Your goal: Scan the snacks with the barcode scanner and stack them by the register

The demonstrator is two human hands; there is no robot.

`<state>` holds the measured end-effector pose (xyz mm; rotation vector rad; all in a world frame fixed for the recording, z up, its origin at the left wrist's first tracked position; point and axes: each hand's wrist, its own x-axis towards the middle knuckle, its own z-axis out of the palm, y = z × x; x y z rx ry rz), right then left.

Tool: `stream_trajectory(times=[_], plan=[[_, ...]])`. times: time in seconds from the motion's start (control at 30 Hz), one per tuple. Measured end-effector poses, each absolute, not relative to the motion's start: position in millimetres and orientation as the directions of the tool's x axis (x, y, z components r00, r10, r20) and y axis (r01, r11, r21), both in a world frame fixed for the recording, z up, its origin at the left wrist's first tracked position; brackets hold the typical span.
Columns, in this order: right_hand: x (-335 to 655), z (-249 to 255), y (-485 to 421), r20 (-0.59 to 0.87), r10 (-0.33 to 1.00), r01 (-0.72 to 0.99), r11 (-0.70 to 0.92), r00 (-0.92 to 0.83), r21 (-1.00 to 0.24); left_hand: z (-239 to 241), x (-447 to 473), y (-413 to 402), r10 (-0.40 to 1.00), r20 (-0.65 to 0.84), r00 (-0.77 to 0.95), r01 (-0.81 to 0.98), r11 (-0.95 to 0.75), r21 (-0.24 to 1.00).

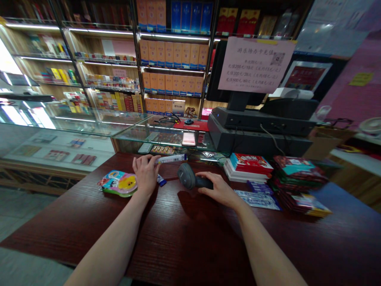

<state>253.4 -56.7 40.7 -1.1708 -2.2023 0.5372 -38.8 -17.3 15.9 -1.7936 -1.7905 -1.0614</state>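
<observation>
My left hand (145, 172) pinches one end of a slim white-and-blue stick packet (172, 159), which points right above the counter. Beneath and left of that hand lies a colorful flat package (120, 183) with a yellow cartoon figure. A small blue packet (161, 180) rests just right of my left wrist. My right hand (218, 186) has its thumb and fingers around the dark handle of a barcode scanner (187, 176). The scanner's head faces left, toward my other hand, and its shadow falls on the brown counter (184, 238).
Right of the scanner sit stacked red-and-white boxes (250, 165), blue-and-white packets (257, 200) and piled dark red packages (299, 174). Behind them stands a cash register (258, 135) with a monitor bearing a pink paper sign (256, 65). Glass display cases (127, 137) border the counter's far side.
</observation>
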Motion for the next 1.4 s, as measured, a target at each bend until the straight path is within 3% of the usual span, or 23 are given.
stream_trajectory(times=[0.97, 1.4], plan=[[237.5, 20.8, -57.9, 0.213, 0.798, 0.649, 0.587, -0.563, -0.484, 20.1, -34.5, -19.9, 0.639, 0.768, -0.045, 0.946, -0.221, 0.239], [242.3, 16.5, -43.1, 0.299, 0.942, 0.427, 0.336, -0.153, -0.839, 23.3, -28.5, -23.2, 0.527, 0.845, 0.09, 0.905, -0.397, 0.151]])
